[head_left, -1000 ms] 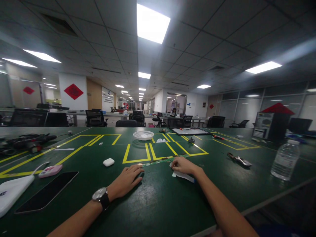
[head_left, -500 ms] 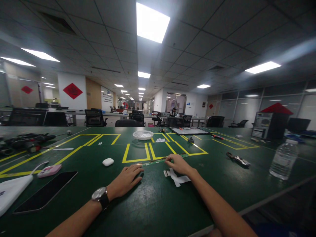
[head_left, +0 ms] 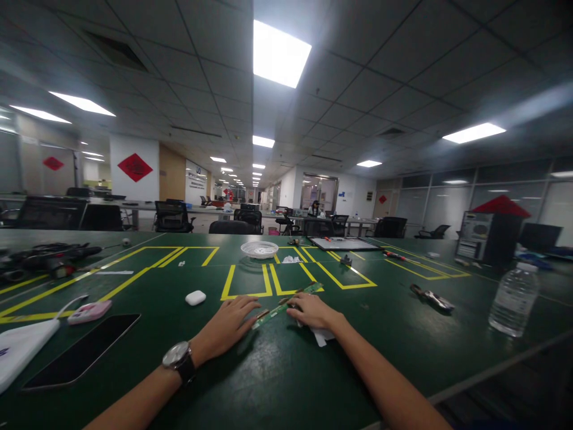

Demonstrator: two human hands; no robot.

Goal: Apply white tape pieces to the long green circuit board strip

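A long, narrow green circuit board strip (head_left: pixel 274 313) lies slantwise between my hands, its right end farther from me. My right hand (head_left: pixel 313 312) has its fingers closed on the strip near the middle. My left hand (head_left: pixel 230 319) is palm down with its fingers stretched out; the thumb tip is at the strip's near left end, and I cannot tell whether it presses on it. White paper-like scraps (head_left: pixel 321 337) lie partly hidden under my right hand. A watch (head_left: pixel 178 357) is on my left wrist.
On the green table (head_left: pixel 250 382) are a white earbud case (head_left: pixel 196 298), a phone (head_left: pixel 83 351), a white basket (head_left: pixel 259 249), pliers-like tool (head_left: pixel 432 298), a water bottle (head_left: pixel 513 301) and a computer tower (head_left: pixel 487 236). Yellow tape (head_left: pixel 246 296) marks rectangles. A person (head_left: pixel 315 209) sits far back.
The strip has turned more slantwise, its left end coming nearer to me. My right hand has moved left and slightly down with it, over the white scraps. The view has tilted up slightly.
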